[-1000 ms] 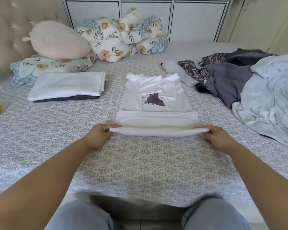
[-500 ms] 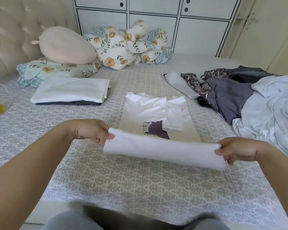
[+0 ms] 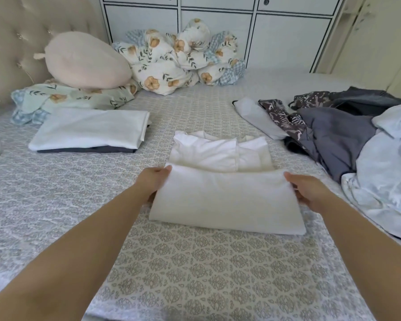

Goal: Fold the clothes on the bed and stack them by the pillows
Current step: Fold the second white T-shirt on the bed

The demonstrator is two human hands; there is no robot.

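Where the headboard fills the upper left of the frame, a pink pillow (image 3: 86,61) lies on a floral one (image 3: 72,99), with a folded stack (image 3: 90,130) just below them, white over dark. At centre the left hand (image 3: 152,181) grips the left end of the white shirt (image 3: 225,195), its lower half doubled up over the rest on the bed (image 3: 56,205); the right hand (image 3: 310,191) grips the right end. Loose clothes (image 3: 347,140) are heaped at the right edge.
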